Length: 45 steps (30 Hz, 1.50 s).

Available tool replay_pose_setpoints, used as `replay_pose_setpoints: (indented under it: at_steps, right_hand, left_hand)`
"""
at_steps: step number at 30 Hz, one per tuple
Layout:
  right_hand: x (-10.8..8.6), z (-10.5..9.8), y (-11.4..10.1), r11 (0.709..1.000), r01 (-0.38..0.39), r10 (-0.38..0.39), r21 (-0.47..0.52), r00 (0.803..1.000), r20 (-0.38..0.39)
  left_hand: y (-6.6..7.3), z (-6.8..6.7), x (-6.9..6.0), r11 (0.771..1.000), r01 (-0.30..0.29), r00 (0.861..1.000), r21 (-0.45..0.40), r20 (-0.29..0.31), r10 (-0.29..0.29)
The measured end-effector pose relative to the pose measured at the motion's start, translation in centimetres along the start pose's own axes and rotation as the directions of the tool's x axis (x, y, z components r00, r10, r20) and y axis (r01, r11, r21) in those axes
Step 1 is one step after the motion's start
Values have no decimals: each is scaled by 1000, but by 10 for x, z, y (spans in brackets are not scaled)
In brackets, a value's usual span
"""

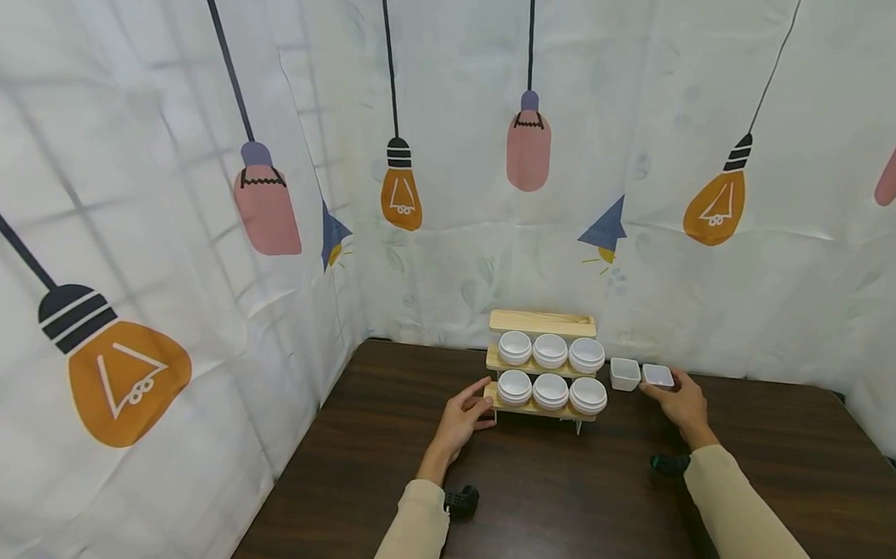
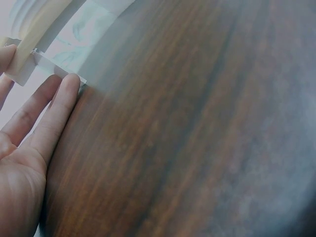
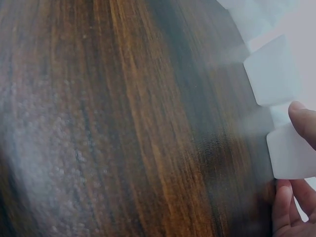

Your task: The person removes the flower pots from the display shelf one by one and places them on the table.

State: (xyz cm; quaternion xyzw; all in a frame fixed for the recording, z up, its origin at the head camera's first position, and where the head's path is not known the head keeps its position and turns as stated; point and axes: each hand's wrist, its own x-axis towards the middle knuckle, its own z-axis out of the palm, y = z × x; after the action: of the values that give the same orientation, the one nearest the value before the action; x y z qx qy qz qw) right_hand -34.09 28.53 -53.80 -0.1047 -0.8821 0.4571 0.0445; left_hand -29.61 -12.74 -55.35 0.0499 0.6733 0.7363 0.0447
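Note:
A tiered wooden rack point(image 1: 542, 323) with clear supports stands at the back of the table. Its two lower shelves bear several round white bowls point(image 1: 551, 391). At the left end of the lowest shelf, my left hand point(image 1: 457, 422) touches the wood point(image 2: 22, 61) and a clear leg with fairly straight fingers. To the right of the rack stand two small square white dishes, side by side. My right hand point(image 1: 686, 408) pinches the right-hand dish point(image 3: 291, 153), thumb on one side and fingers on the other. The left-hand dish point(image 1: 625, 375) is beside it, untouched.
The dark wooden table point(image 1: 558, 518) backs onto a white curtain point(image 1: 448, 271) printed with lamps, which also hangs along the left side. Black straps with small devices point(image 1: 462, 503) sit at both wrists.

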Motion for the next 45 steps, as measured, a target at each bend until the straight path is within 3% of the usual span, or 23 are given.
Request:
replay_pose_setpoints:
  at_steps: [15, 32, 45]
  right_hand:
    - [0, -1, 1, 1000, 19, -19, 5, 999, 36]
    - [1, 2, 1, 1000, 21, -21, -2, 1000, 14]
    - [-3, 4, 4, 998, 67, -67, -18, 997, -26]
  left_hand:
    - [-2, -1, 0, 1000, 0, 1000, 9, -3, 0]
    - [-1, -1, 0, 1000, 7, 1000, -1, 4, -7]
    - [-2, -1, 0, 1000, -1, 1000, -1, 9, 1]
